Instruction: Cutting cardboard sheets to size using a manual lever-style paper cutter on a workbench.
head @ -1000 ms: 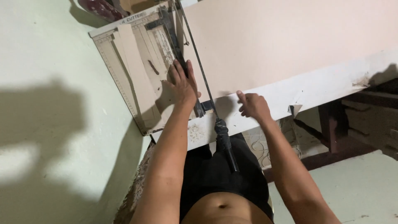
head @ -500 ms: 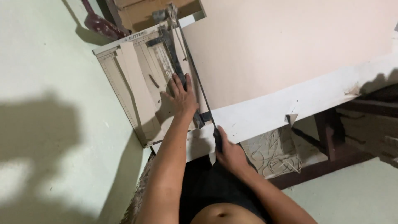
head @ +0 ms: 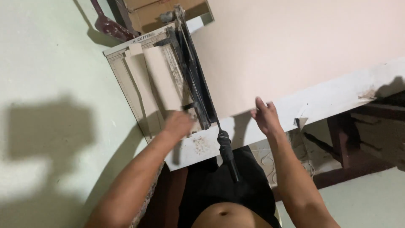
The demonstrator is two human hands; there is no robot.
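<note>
A paper cutter [head: 139, 84] with a ruled beige base sits at the left end of a white table [head: 337, 90]. Its black blade arm [head: 196, 80] lies down, and the black handle [head: 228, 154] sticks out past the table edge toward my body. My left hand [head: 179, 124], blurred, curls over the near end of a cut beige strip [head: 162, 78] lying on the base. My right hand [head: 263, 116] is open with fingers apart at the near edge of a large beige sheet [head: 295, 46] that covers the table right of the blade.
A maroon scoop [head: 107, 25] and a cardboard box [head: 168, 12] lie beyond the cutter. A dark wooden frame [head: 350, 143] stands under the table on the right. Pale green floor [head: 50, 84] lies to the left, and a patterned cloth [head: 270, 156] is by my legs.
My right hand let go of the cutter handle and rose to the large sheet's edge. My left hand slid off the blade side leftward onto the cut strip.
</note>
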